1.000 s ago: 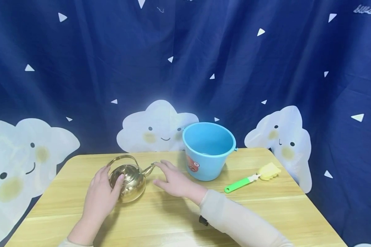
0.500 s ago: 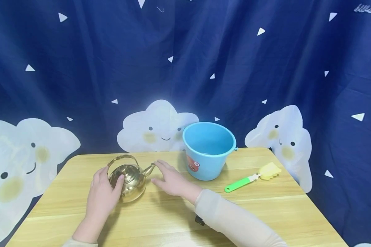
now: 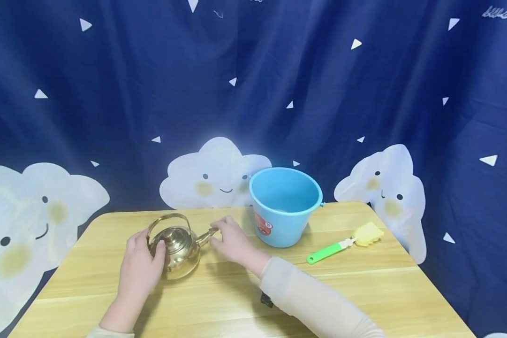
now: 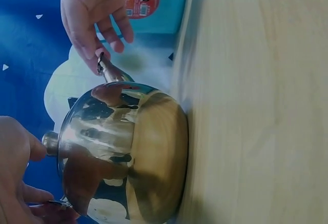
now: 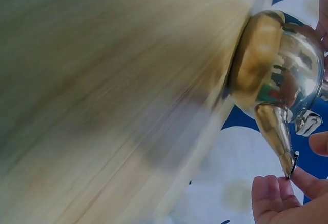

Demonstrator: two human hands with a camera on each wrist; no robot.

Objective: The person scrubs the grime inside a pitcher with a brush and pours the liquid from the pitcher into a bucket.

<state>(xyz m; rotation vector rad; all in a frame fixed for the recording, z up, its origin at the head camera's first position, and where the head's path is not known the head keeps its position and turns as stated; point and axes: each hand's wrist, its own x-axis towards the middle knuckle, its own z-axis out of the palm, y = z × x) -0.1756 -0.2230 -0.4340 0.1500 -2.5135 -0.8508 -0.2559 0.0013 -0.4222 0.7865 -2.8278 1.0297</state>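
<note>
A shiny gold kettle (image 3: 178, 263) with an arched handle (image 3: 169, 217) stands on the table at the left. My left hand (image 3: 139, 270) holds its near left side, thumb beside the lid and fingers at the handle's base. In the left wrist view the thumb reaches the lid knob (image 4: 50, 143). My right hand (image 3: 234, 241) is at the tip of the spout (image 3: 204, 237). The right wrist view shows a fingertip (image 5: 302, 179) right at the spout's tip, the thumb (image 5: 320, 143) apart from it and the other fingers loosely bent.
A blue bucket (image 3: 283, 230) with a red sticker stands just behind and right of my right hand. Farther right lies a brush-like tool (image 3: 327, 252) with a green handle and a yellow head. A dark blue curtain (image 3: 245, 70) with clouds hangs behind the wooden table (image 3: 363, 291).
My right hand's thumb and forefinger have drawn in toward the spout tip. The kettle has shifted slightly, its spout tip now a little lower and farther right. My left hand stays on the kettle.
</note>
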